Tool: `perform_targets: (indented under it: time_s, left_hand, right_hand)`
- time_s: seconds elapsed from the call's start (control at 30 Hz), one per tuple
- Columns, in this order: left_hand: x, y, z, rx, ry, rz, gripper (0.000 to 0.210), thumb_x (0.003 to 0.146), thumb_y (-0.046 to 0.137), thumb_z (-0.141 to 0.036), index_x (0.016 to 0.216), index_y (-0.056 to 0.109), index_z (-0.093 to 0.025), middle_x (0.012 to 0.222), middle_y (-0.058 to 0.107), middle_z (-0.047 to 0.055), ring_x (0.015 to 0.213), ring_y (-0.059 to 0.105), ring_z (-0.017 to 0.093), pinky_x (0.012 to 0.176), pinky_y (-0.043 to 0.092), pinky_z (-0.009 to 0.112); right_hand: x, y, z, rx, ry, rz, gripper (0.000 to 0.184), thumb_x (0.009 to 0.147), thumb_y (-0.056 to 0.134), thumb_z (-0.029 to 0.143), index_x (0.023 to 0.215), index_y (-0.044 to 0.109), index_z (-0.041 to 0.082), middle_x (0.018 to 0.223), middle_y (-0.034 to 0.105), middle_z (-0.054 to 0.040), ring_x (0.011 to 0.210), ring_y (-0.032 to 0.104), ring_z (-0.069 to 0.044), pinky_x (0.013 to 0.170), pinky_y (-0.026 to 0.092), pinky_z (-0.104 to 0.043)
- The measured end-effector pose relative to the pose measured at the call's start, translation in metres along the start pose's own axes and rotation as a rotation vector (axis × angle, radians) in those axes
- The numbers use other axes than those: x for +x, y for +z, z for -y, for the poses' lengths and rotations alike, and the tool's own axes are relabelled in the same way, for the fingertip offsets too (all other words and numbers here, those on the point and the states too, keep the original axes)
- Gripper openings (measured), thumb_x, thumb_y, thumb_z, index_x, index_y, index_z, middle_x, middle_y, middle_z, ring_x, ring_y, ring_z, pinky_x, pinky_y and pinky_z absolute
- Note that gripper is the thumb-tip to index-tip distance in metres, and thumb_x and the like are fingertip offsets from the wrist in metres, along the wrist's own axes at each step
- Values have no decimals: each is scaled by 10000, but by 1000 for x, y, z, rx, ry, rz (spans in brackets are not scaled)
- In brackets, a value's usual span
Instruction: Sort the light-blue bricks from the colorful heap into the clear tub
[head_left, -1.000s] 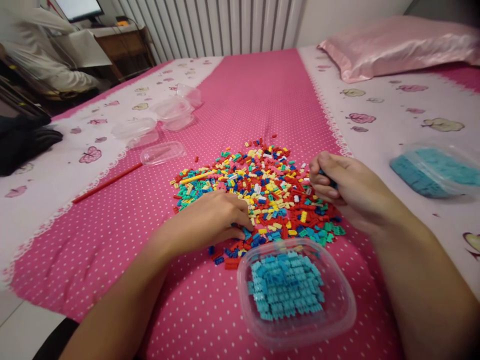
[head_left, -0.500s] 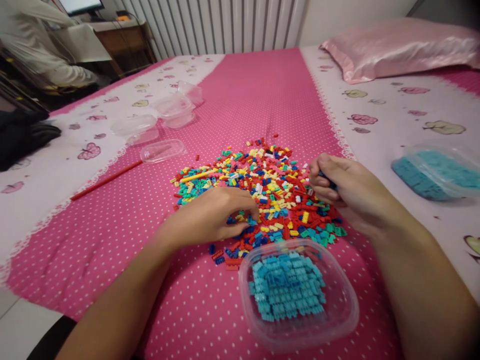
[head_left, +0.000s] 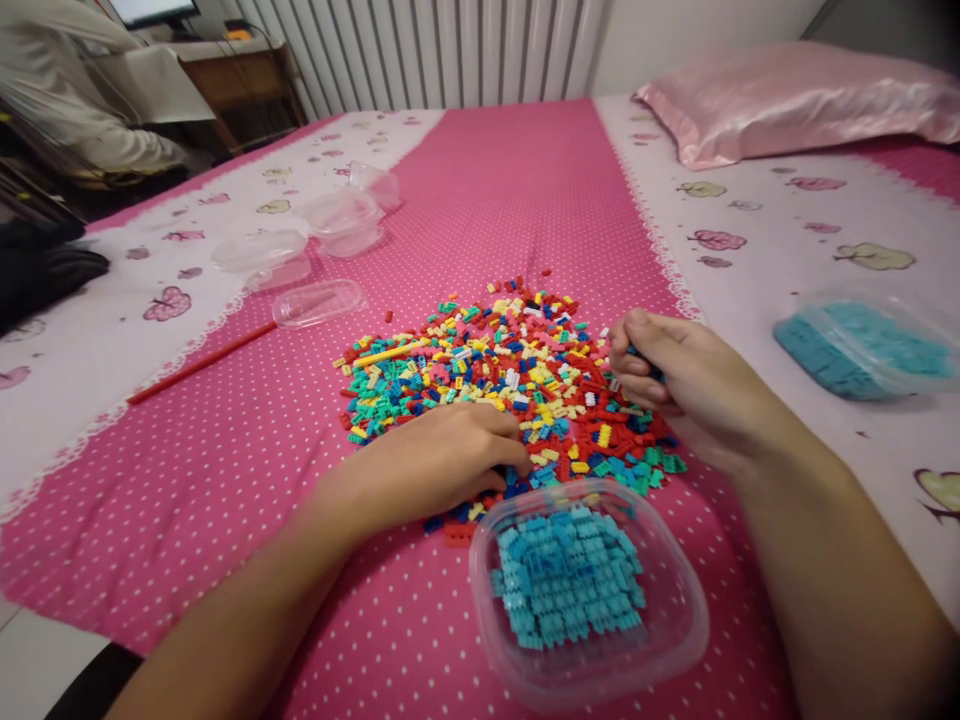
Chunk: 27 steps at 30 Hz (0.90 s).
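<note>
A heap of small toy building bricks (head_left: 555,385) in many colours is spread on the bed. My left hand (head_left: 457,450) reaches palm down into its near edge, fingers and thumb bent together among blue bricks. Whatever lies between its fingertips is hidden. To the right of the heap, my right hand (head_left: 667,375) is raised and curled closed. Dark blue bricks (head_left: 645,365) show between its fingers; how many is hidden. Just in front of the heap stands a clear plastic tub (head_left: 667,640), with light blue bricks (head_left: 570,575) packed in rows inside.
Another clear tub (head_left: 862,345) of light blue bricks lies at the right. Clear containers (head_left: 341,220) and a lid (head_left: 319,302) are at the back left, near a red stick (head_left: 202,362). A yellow stick (head_left: 390,353) lies on the heap. Farther back is a pink pillow (head_left: 795,100).
My left hand has shifted slightly down and right along the near edge of the heap. My right hand keeps its closed hold. The whole view has moved slightly left.
</note>
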<state>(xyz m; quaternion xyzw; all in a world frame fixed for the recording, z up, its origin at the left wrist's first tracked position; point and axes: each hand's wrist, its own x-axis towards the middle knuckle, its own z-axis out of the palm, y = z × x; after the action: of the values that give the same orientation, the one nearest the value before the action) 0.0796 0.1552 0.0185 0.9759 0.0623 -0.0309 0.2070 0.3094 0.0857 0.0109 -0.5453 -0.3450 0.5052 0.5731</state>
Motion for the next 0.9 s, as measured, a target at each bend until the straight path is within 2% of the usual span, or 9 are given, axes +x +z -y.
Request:
perform_targets:
  time_s: [0.1,0.23,0.4,0.53,0.7,0.9]
  left_hand:
    - [3,6,-2,71,-29,-7,92,933,605,-191,952,695,-188,982,673,29,969,613,167,871,459,289]
    - [3,8,-1,105,-42,-12,120,931,600,-183,996,701,-183,1002,679,29,976,616,179,867,459,309]
    - [-2,1,7,41,14,-70,183,937,570,-167,1048,715,-177,976,690,35,949,616,163,834,460,279]
    - [-3,-4,13,-47,7,-124,180,892,590,-141,1012,721,-171,954,699,24,936,622,151,848,469,266]
    - [0,-2,14,-24,16,-98,170,874,593,-135,986,716,-171,938,689,19,916,615,151,836,460,276]
    - [0,0,14,41,99,-60,138,940,609,-256,959,729,-190,928,675,25,902,592,147,812,424,276]
  right_hand:
    - [0,0,0,-9,-6,5,338,985,518,367,709,533,174,600,351,44,415,261,-34,405,129,-197]
    - [0,0,-1,-28,-12,6,330,981,523,376,718,532,176,595,349,45,420,260,-39,405,125,-205]
    - [-2,1,-1,-32,-8,10,331,971,555,395,725,527,174,598,363,46,431,267,-34,414,131,-210]
    - [-3,1,0,-4,-11,15,331,952,594,399,726,532,166,596,367,47,436,273,-25,419,134,-208]
    - [-1,1,0,0,11,-1,333,1002,507,350,725,537,167,592,355,47,422,266,-25,415,116,-207]
    - [0,0,1,3,6,-9,352,1020,462,318,713,533,162,593,357,44,412,272,-21,403,140,-185]
